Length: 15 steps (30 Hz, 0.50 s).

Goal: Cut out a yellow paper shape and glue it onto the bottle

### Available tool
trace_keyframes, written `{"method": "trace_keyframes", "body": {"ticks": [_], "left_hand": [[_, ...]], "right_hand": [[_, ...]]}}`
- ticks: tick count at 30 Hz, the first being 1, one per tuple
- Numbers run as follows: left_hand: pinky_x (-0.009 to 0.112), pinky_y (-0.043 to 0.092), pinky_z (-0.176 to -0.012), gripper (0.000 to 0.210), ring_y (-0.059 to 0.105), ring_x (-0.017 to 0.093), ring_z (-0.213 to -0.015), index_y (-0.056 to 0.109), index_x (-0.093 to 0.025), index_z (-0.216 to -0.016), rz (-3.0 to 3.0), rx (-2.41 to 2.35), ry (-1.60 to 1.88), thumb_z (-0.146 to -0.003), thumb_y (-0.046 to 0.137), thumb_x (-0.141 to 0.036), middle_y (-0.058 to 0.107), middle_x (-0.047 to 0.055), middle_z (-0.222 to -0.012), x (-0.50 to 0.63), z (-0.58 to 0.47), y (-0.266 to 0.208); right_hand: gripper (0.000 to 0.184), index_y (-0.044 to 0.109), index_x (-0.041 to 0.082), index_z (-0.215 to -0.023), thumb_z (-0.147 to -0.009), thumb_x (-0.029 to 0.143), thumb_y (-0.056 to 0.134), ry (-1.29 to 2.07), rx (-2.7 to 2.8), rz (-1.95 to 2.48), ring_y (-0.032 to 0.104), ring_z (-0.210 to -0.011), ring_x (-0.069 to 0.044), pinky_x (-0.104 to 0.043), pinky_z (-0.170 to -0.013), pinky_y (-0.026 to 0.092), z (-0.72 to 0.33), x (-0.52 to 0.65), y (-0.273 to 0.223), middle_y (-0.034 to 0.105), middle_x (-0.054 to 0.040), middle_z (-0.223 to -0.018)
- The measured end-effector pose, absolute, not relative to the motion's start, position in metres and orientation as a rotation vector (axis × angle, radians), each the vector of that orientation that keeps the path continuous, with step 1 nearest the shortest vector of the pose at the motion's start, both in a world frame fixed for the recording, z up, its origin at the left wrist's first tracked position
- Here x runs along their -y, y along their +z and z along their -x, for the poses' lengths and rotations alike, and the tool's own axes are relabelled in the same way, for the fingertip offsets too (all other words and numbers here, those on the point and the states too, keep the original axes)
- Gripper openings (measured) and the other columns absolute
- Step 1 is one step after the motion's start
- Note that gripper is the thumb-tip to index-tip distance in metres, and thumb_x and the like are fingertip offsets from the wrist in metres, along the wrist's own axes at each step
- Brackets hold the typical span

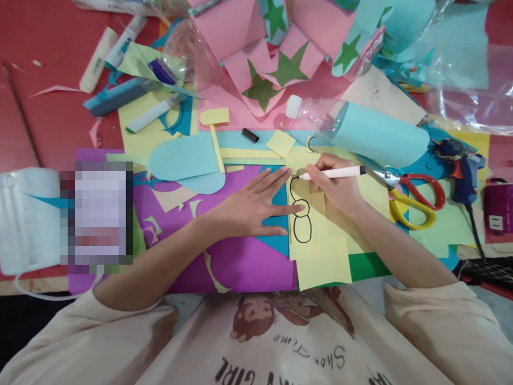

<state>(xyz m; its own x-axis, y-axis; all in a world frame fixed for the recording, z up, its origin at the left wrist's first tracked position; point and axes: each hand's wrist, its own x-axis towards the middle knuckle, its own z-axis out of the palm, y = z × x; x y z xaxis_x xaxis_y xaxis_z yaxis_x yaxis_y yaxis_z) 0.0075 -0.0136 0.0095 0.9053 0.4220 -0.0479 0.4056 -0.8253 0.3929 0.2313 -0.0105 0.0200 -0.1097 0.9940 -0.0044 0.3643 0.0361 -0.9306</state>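
Observation:
My right hand [334, 184] grips a white marker [340, 172], its black tip touching a sheet of yellow paper [320, 264]. Black rounded outlines are drawn there, with an open curve at the tip. Flat across the left part of that paper lies my left hand [256, 206], fingers spread, one fingertip over the drawing. Beneath it are blue paper [276, 243] and purple paper [248, 264]. A small black marker cap [250, 135] rests above my left hand, beside a small yellow paper square [281, 143]. Light-blue rounded paper cutouts [184, 160] with a yellow strip lie to the left.
Scissors [417, 198] with red and yellow handles and a blue glue gun [465, 171] lie at right. Behind are a plastic bottle wrapped in blue paper [380, 131] and pink paper with green stars [260, 85]. A blurred-screen phone [102, 214] sits left; several markers [154, 113] lie upper left.

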Motion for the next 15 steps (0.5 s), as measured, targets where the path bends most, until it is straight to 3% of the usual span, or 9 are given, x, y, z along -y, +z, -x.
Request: {"method": "trace_keyframes", "body": {"ticks": [15], "left_hand": [[0.055, 0.013, -0.119, 0.061, 0.005, 0.036, -0.149, 0.030, -0.047, -0.144, -2.677, -0.593, 0.086, -0.089, 0.053, -0.057, -0.018, 0.002, -0.160, 0.0140, -0.0062, 0.0072]], "right_hand": [[0.036, 0.035, 0.021, -0.054, -0.082, 0.021, 0.057, 1.029, 1.501, 1.473, 0.040, -0.048, -0.008, -0.025, -0.048, 0.031, -0.2324, 0.0086, 0.0174, 0.040, 0.0057, -0.050]]}}
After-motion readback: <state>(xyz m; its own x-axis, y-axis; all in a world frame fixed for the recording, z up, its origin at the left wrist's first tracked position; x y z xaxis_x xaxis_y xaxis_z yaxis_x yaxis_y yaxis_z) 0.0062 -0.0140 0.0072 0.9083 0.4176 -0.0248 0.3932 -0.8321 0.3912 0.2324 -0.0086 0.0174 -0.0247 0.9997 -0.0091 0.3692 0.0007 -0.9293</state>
